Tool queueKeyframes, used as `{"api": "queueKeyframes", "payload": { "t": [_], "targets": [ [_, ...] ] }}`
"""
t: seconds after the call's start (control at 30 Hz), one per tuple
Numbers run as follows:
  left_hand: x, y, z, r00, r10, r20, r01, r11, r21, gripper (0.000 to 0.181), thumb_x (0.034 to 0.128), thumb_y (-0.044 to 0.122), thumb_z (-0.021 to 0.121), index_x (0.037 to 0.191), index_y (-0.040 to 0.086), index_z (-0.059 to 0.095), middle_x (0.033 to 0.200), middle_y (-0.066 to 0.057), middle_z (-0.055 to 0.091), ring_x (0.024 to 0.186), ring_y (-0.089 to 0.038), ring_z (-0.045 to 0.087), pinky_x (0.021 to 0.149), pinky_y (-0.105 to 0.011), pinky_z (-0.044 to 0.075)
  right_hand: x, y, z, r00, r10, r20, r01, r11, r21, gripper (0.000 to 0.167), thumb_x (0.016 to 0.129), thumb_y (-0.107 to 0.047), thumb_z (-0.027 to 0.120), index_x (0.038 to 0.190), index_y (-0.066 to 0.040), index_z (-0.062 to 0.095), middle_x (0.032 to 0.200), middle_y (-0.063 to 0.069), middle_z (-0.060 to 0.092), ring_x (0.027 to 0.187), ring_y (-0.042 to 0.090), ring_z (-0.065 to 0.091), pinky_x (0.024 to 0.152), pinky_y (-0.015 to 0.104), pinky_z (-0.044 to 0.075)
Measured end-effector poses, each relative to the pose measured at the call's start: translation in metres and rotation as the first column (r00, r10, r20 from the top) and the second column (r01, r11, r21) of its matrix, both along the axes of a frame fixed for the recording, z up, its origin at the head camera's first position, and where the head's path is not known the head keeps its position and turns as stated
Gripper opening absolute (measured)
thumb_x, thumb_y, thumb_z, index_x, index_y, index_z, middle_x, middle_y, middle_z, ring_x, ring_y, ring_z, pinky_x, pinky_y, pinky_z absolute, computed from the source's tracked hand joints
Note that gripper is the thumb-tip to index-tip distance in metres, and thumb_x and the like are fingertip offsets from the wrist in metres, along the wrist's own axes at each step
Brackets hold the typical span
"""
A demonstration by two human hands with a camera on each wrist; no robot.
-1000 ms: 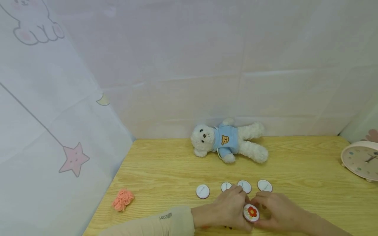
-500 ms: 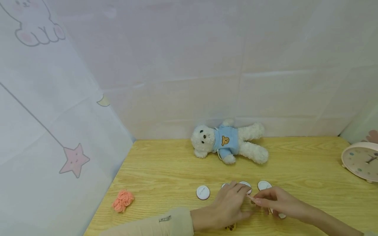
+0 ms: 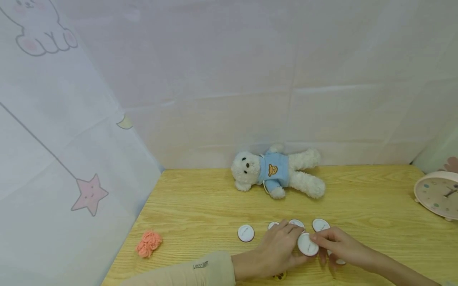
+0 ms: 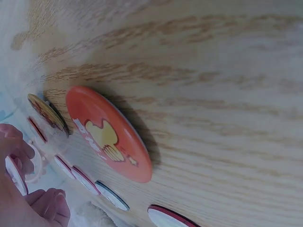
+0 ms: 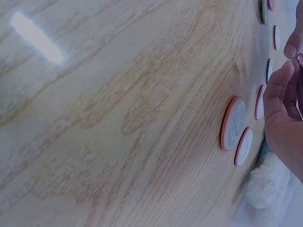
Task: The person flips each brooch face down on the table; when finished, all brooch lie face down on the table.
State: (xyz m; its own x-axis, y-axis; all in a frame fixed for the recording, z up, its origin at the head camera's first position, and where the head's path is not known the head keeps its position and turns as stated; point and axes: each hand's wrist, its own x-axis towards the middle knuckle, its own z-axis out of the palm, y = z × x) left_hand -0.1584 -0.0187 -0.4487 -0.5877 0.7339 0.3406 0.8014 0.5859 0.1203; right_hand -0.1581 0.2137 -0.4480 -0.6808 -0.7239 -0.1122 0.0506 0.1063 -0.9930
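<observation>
A round pin badge (image 3: 307,244), its white back and pin uppermost, is between my two hands above the table. My right hand (image 3: 345,249) pinches its right edge. Around its left side, my left hand (image 3: 277,250) holds it between thumb and fingers. Another badge (image 3: 340,261) lies partly hidden beneath the right hand; a yellow paw-print badge (image 3: 280,275) shows below the left. In the left wrist view, an orange badge (image 4: 109,135) with a yellow cartoon lies face up near a brownish badge (image 4: 47,113).
Beyond the hands, several badges lie white side up, including one at left (image 3: 245,233) and one at right (image 3: 321,225). A white teddy bear (image 3: 275,171) in blue lies at the back. Coral yarn (image 3: 148,243) is at left, a clock (image 3: 438,194) at right.
The held badge has turned from its red-flower face, through edge-on, to its white back. My right hand has shifted slightly right and up since the first frame.
</observation>
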Motion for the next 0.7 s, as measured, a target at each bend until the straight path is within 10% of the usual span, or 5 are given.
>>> {"api": "queueKeyframes", "payload": {
  "t": [0.27,0.7],
  "targets": [
    [0.001,-0.0013,-0.0013,1.0,0.004,0.014,-0.004,1.0,-0.001,0.041,0.0876,0.05,0.067,0.111,0.016,0.069,0.102,0.009,0.067,0.09,-0.003,0.053,0.075,-0.012,0.042,0.0008,0.0013,-0.0036,0.998,0.003,-0.062,-0.002,1.0,0.011,0.035,0.107,-0.013,0.036,0.103,0.006,0.065,0.07,0.033,0.054,0.053,0.004,0.054,0.034,0.038,0.03],
    [0.0027,-0.0028,-0.005,0.999,-0.021,0.027,0.022,0.999,-0.023,0.052,0.0817,0.058,0.07,0.115,0.018,0.068,0.105,0.011,0.067,0.087,-0.001,0.052,0.073,-0.01,0.04,0.0049,0.0008,-0.0081,0.978,-0.042,-0.207,0.05,0.998,0.034,0.025,0.101,-0.006,0.051,0.119,0.009,0.059,0.069,0.018,0.064,0.052,0.006,0.057,0.037,0.025,0.044]
  ]
}}
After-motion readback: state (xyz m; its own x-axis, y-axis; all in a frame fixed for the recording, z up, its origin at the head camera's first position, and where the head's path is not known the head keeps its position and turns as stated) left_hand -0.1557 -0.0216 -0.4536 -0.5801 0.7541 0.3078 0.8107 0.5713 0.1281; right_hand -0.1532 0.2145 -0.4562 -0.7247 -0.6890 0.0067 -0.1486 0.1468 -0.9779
